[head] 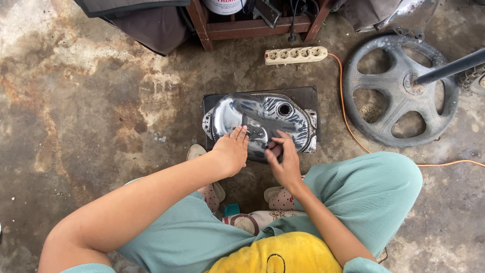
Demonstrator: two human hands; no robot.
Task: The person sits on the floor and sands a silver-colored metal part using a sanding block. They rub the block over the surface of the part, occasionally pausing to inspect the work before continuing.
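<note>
Left hand (231,151) lies flat, fingers spread, steadying the shiny tank (260,124) on its mat (303,93); right hand (284,162) pinches a small piece against it.

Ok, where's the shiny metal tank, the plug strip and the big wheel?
shiny metal tank (262,117), head view, its curved top.
plug strip (296,55), head view, middle sockets.
big wheel (391,132), head view, its lower rim.

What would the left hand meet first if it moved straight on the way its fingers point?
The left hand already rests on the shiny metal tank; its fingers point up-right, so it would probably slide toward the round filler hole.
</note>
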